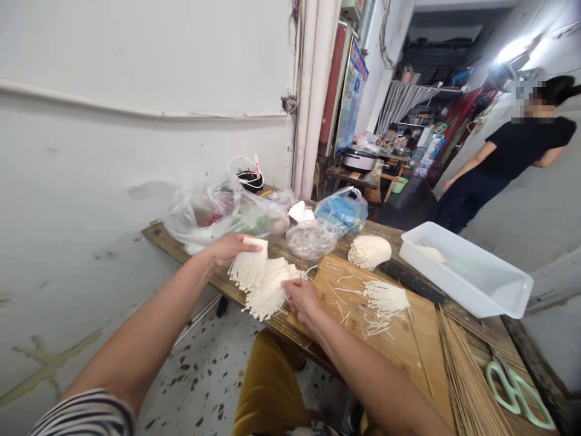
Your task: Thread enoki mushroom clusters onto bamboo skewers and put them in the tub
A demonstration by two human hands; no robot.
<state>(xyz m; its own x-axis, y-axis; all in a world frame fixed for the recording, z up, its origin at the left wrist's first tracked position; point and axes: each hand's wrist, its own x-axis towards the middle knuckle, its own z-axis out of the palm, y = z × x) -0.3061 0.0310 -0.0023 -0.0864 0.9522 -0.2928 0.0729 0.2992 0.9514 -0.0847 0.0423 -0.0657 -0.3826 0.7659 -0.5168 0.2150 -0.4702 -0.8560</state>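
Observation:
My left hand point(233, 247) pinches the cut end of a flat bunch of enoki mushrooms point(248, 266), its caps hanging down. Beside it, more enoki bunches point(272, 289) lie at the table's front edge. My right hand point(300, 297) is closed at their right side, with a thin upright wooden skewer point(302, 257) between its fingertips. A cutting board point(331, 290) lies to the right, bearing a loose enoki bunch point(385, 297), scattered strands and another skewer point(420, 351).
Plastic bags point(272, 221) stand against the wall. An enoki bundle point(370, 251) sits behind the board, near a white bin point(467, 272). Many skewers point(469, 375) and green-handled scissors point(512, 387) lie at the right. A person point(512, 145) in dark clothes stands at the back right.

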